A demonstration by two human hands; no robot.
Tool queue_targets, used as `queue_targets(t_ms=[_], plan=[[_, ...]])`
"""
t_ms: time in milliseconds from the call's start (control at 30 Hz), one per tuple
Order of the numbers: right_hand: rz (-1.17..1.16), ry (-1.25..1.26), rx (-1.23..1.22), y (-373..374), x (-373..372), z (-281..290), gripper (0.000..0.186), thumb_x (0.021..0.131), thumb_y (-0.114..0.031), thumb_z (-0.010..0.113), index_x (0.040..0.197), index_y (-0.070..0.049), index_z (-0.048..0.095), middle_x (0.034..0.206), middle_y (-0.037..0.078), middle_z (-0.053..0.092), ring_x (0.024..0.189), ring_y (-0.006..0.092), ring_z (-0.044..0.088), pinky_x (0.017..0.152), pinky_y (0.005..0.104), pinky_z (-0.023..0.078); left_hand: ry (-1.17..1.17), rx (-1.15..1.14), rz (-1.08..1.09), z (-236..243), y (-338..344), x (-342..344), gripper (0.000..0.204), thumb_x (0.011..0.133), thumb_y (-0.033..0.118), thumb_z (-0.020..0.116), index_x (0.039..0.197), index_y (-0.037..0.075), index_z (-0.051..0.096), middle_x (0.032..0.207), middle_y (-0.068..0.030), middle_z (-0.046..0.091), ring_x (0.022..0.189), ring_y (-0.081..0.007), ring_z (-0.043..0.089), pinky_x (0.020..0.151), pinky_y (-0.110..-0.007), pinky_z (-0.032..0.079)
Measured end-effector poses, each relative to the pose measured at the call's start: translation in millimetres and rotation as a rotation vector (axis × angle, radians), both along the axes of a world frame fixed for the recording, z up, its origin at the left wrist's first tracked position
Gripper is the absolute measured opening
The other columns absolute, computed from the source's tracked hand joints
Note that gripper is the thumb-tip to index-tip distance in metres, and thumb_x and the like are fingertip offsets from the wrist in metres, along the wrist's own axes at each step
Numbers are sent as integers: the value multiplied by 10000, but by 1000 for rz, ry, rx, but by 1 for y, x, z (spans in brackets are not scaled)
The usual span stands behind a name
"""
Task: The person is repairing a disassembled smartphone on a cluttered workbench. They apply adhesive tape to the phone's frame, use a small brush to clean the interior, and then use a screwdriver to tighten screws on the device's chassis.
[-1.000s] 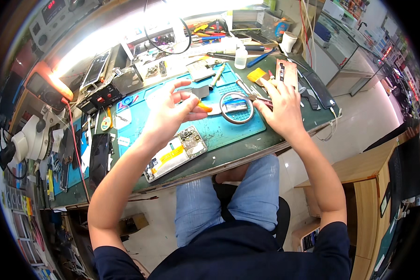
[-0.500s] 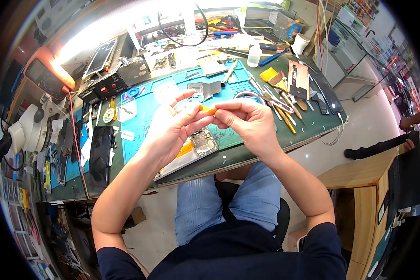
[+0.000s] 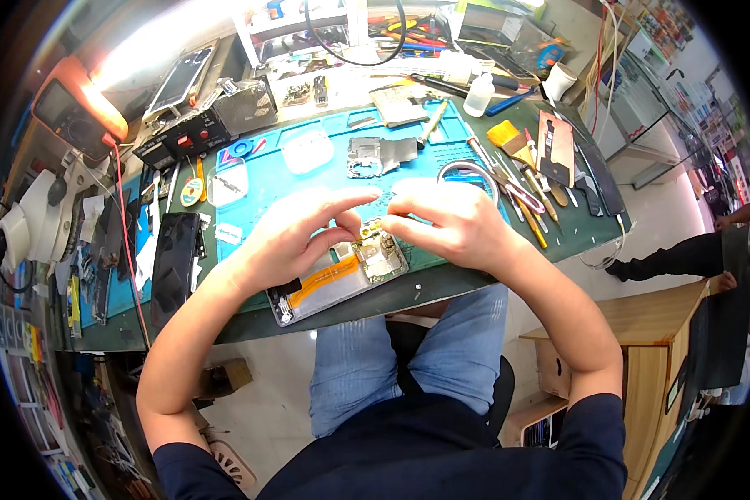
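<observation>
My left hand hovers over the opened phone, index finger stretched out and other fingers curled; what they hold is hidden. My right hand reaches to the phone's upper end, fingers bent near small yellow parts; I cannot make out what is between them. An orange flex cable runs along the phone. Behind my hands, on the blue silicone mat, lie a metal shield with dark film and a clear lidded box. A roll of tape sits beside my right hand.
Tools, a yellow brush and a copper-coloured plate crowd the right. A dropper bottle stands behind. A black phone, multimeter and power supply are left. Another person's dark-clothed leg shows beside a wooden desk.
My right hand left the tools and tape, moved left to meet my left hand at an orange piece, then both came down over the opened phone. The orange piece is now hidden or indistinct.
</observation>
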State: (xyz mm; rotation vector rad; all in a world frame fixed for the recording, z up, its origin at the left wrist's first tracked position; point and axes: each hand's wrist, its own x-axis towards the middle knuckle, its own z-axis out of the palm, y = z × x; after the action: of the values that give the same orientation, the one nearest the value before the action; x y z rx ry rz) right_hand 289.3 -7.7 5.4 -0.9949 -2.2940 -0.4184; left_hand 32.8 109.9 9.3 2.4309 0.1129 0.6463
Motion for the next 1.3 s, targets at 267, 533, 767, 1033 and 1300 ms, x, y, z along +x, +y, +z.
queue_targets(t_ms=[267, 533, 767, 1033, 1300], plan=[[-17, -149, 19, -3, -4, -13, 272, 817, -160, 717, 1070, -65, 746, 1068, 32, 728, 854, 169, 746, 707, 306, 598, 63, -148, 30, -9, 7, -1, 647, 916, -84, 733, 1525, 67, 573, 1004, -96, 784, 936, -221, 765, 898, -359, 595], [-29, -191, 31, -5, -5, -11, 243, 808, -160, 720, 1023, -50, 744, 1054, 39, 719, 863, 164, 737, 732, 297, 592, 82, -113, 25, -8, 9, -2, 644, 903, -84, 747, 1510, 69, 595, 1007, -101, 789, 941, -232, 776, 885, -355, 603], [-12, -243, 24, -5, -4, -10, 280, 822, -152, 724, 1085, -70, 770, 1099, 26, 740, 928, 157, 763, 750, 291, 614, 35, 151, 4, -11, 12, 0, 600, 893, -1, 791, 1465, 94, 636, 994, -74, 800, 867, -247, 760, 815, -362, 608], [29, -252, -4, -3, -3, -7, 207, 845, -147, 721, 1019, -37, 749, 1097, 58, 722, 930, 178, 735, 770, 307, 601, -11, 316, -80, -9, 15, -10, 524, 915, 68, 779, 1422, 51, 652, 1048, -70, 806, 884, -248, 769, 773, -344, 633], [0, -240, -86, -11, 2, -6, 333, 861, -153, 692, 1154, -7, 751, 1163, 72, 718, 1015, 192, 735, 802, 317, 604, 156, 409, -48, 1, -7, -34, 583, 947, 186, 777, 1475, 33, 582, 1373, -142, 714, 1202, -309, 732, 943, -400, 644]])
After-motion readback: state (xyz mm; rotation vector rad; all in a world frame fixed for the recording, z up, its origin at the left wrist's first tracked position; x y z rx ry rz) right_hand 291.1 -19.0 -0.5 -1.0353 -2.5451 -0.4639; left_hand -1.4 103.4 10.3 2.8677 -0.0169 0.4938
